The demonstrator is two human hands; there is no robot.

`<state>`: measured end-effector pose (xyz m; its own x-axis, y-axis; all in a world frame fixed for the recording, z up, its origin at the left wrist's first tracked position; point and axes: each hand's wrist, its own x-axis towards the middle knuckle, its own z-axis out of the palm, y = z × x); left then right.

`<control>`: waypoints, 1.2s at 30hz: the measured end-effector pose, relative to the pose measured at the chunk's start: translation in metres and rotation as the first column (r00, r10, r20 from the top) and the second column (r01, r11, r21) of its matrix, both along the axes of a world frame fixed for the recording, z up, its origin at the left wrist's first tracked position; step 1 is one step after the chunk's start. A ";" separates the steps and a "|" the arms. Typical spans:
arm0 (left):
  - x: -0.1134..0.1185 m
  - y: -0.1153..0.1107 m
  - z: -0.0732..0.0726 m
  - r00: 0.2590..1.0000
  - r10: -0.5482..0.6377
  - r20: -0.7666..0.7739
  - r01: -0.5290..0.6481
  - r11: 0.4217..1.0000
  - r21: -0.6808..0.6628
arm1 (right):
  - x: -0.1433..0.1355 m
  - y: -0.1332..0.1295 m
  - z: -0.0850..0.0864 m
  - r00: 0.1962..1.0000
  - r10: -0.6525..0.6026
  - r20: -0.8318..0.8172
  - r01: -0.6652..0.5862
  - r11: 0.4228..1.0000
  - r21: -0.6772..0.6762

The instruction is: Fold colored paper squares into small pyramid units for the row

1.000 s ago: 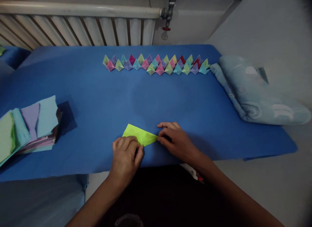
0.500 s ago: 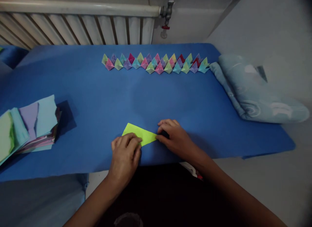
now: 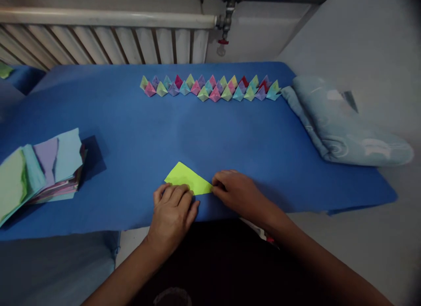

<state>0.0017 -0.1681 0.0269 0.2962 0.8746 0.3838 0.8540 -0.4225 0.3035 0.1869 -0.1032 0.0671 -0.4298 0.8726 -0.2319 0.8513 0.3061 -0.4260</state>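
Note:
A bright yellow-green folded sheet of paper (image 3: 187, 176) lies on the blue table near its front edge, its narrow point to the right. My left hand (image 3: 174, 205) rests over the paper's lower left edge, fingers laid on it and the thumb apart. At the right tip, my right hand (image 3: 235, 190) pinches the corner between thumb and curled fingers. The undersides of my left fingertips are hidden.
Rows of folded paper pieces (image 3: 215, 94) in several colours stand along the table's back. A stack of coloured paper (image 3: 67, 154) lies at the left. A folded grey-blue blanket (image 3: 348, 130) sits at the right. Behind the table is a radiator (image 3: 98, 19).
The paper has turned slightly, and its top corner has shifted right. My left hand has slid toward the lower edge, its thumb spreading out. My right hand stays at the right tip.

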 end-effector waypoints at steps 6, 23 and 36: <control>-0.002 -0.001 -0.006 1.000 0.002 0.028 -0.002 1.000 0.003 | 0.000 -0.007 0.006 0.993 -0.038 -0.113 0.034 0.999 -0.034; -0.006 -0.002 -0.012 0.998 -0.016 0.066 0.015 1.000 0.013 | 0.005 -0.015 -0.004 0.858 -0.277 -0.432 0.053 0.885 -0.462; -0.016 -0.001 0.046 0.683 0.261 0.682 0.055 0.913 -0.404 | 0.007 -0.013 0.037 0.653 -0.157 -0.741 0.158 0.985 -0.069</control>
<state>-0.0145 -0.1688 0.0732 -0.0288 0.9962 0.0825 0.3392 -0.0679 0.9383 0.1943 -0.1164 0.1043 -0.3148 0.9436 0.1030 0.2888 0.1986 -0.9366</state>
